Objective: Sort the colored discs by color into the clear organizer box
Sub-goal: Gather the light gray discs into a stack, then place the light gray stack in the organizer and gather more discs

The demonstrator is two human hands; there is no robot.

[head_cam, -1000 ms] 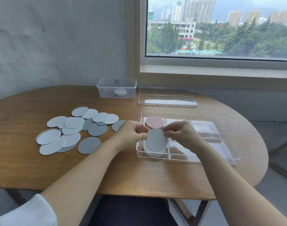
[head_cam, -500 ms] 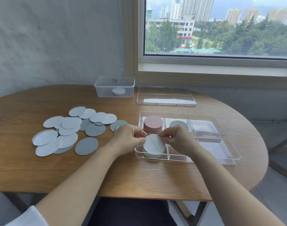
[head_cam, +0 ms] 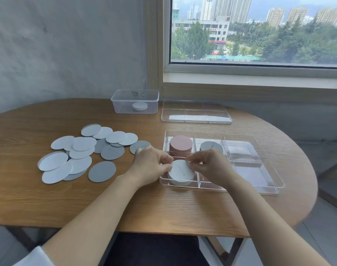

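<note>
The curled fingers (head_cam: 163, 156) of the left hand (head_cam: 150, 167) and right hand (head_cam: 210, 167) are clamped on opposite edges of the top white disc (head_cam: 181, 171). It lies on a white stack in the near-left compartment of the box (head_cam: 267, 190). A pink stack (head_cam: 181, 144) stands just behind, with a grey disc (head_cam: 211, 146) in the next compartment. Loose discs (head_cam: 81, 156) lie on the desk (head_cam: 48, 198), left of the box.

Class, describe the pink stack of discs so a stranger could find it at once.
On the round wooden table, look at the clear organizer box nearest the person. The pink stack sits in its far left compartment. It alone is pink: the white stack lies nearer, the grey disc to its right.
</note>
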